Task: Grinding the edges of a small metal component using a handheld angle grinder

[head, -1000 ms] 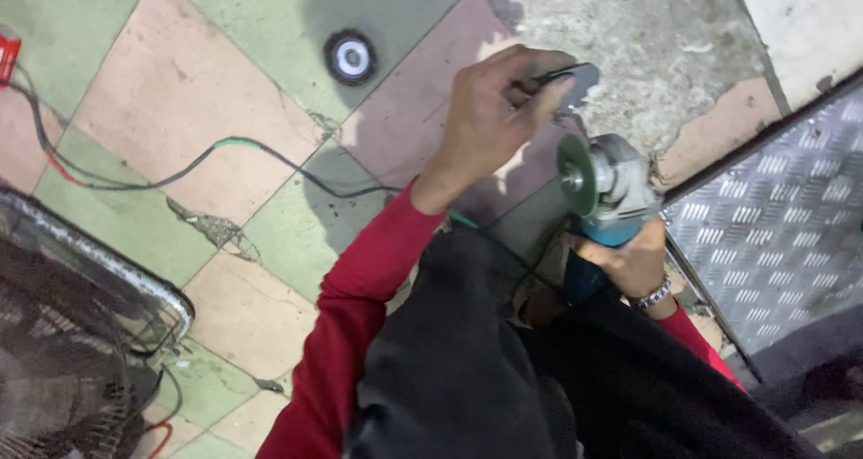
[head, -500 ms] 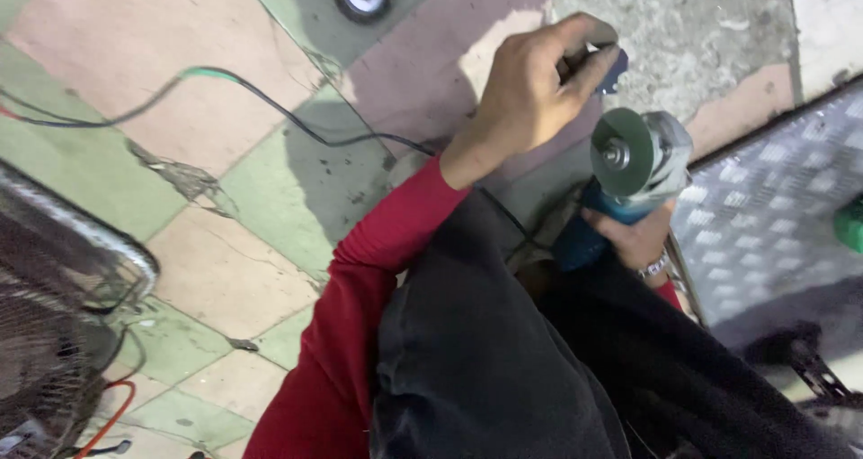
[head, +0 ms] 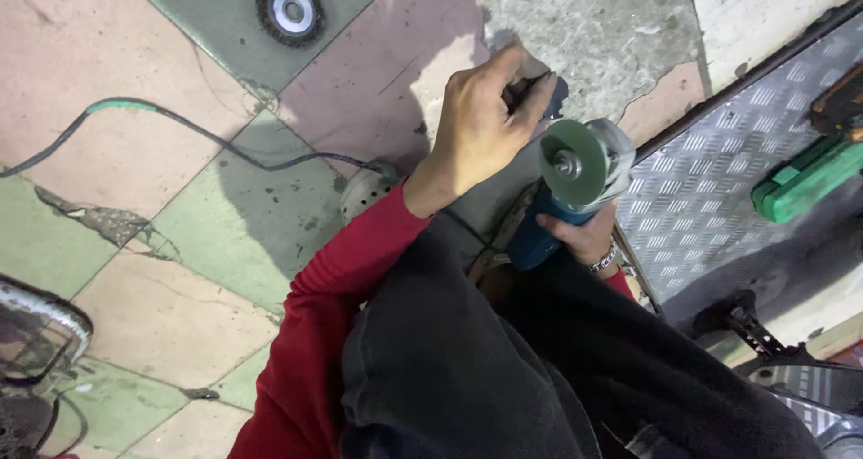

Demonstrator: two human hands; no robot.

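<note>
Blue-bodied angle grinder (head: 539, 234) with green disc (head: 573, 162), clasped underneath by right hand (head: 584, 240); left hand (head: 481, 126) pinches a dark tool (head: 548, 95) just above. Keeping the body braced seems advisable.

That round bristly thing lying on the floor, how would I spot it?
Start at the tiled floor and look to its far edge, above the black cable. There, on a grey-green tile, lies the wire brush wheel: a dark ring of bristles around a shiny metal hub, the only loose round item there.
</note>
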